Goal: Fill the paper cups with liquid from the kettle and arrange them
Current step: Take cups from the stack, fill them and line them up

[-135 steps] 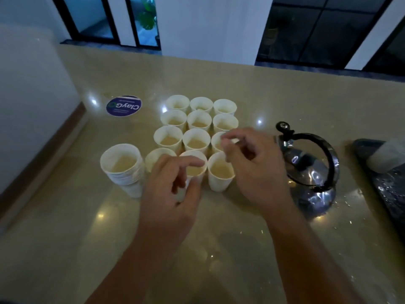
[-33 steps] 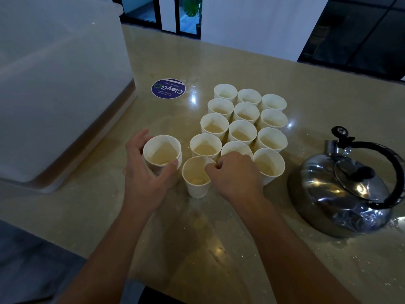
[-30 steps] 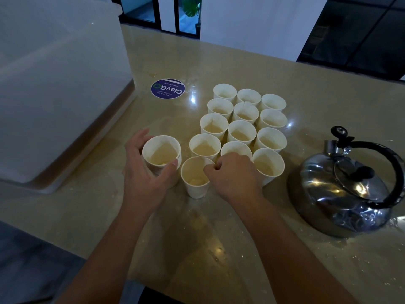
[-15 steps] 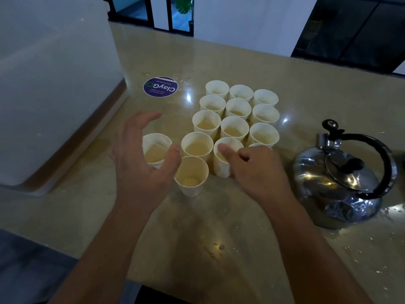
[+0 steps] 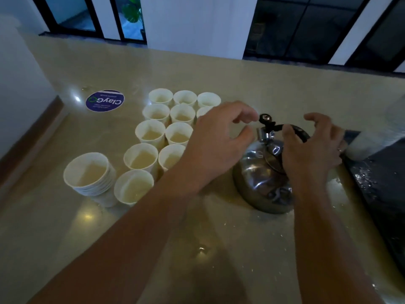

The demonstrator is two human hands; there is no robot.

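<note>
Rounded polished-steel kettle (image 5: 265, 181) with black arched handle (image 5: 295, 130) sits on the glossy beige stone counter (image 5: 219, 249), just right of the cups. Right hand (image 5: 311, 154) reaches over the handle, fingers curled near it; a closed grasp isn't certain from this angle. Left hand (image 5: 219, 141) hovers beside the spout cap (image 5: 265, 118), loose, holding nothing. Best: seat the grip fully on the handle and lift level before tipping. White paper cups (image 5: 166, 128), thin-walled and tapered, stand in tight rows with pale liquid; a nested cup stack (image 5: 89, 176) stands left.
</note>
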